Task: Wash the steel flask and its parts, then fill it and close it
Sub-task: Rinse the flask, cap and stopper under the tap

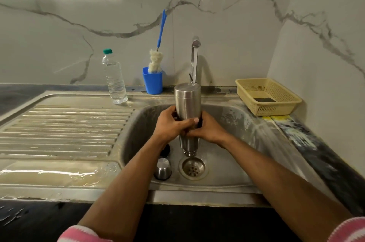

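Both hands wrap the flask (187, 101) around its middle and hold it mouth-down over the drain (193, 166) of the sink (233, 115): the left hand (170, 125) has its fingers curled round the left side with the thumb across the front, and the right hand (207, 128) closes on it from the right, with something dark, perhaps a scrubber, showing between its fingers and the steel. The flask's base is up just under the tap (195, 58); whether water is running I cannot tell. Two parts lie on the sink floor left of the drain, a steel cup (163, 168) turned upside down and a black stopper (165, 150) partly hidden behind the left forearm. By my reading the washing of the body is under way, the flask is open and taken apart, and rinsing the parts, filling and closing are all still to do. The brush (157, 60) stands in a blue cup (153, 82) at the back, so the inside may not yet be scrubbed. The steel drainboard (65, 127) on the left is wet and ribbed, with water pooled near its front edge. A water bottle (114, 77) stands behind it, and a yellow basket (268, 95) holding a dark pad sits on the bench at the right. Marble-veined walls close in the corner.
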